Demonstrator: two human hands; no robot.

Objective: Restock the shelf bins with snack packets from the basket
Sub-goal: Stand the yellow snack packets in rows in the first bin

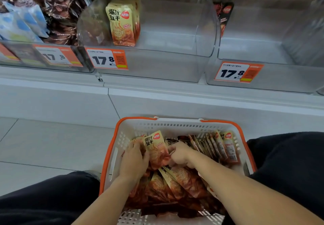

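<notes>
I see my left hand point(134, 160) and right hand point(179, 154) curled onto one upright yellow snack packet point(157, 150) in the basket point(112, 156); loose packets point(177, 184) crowd beneath, grip possibly partial.

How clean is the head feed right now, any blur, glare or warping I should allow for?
Head view: wide-angle bend curves the white shelf edge; the clear plastic bins carry soft reflections; both hands, left hand and right hand, look slightly motion-smeared in the white orange-rimmed basket; orange price tags read sharp.
</notes>
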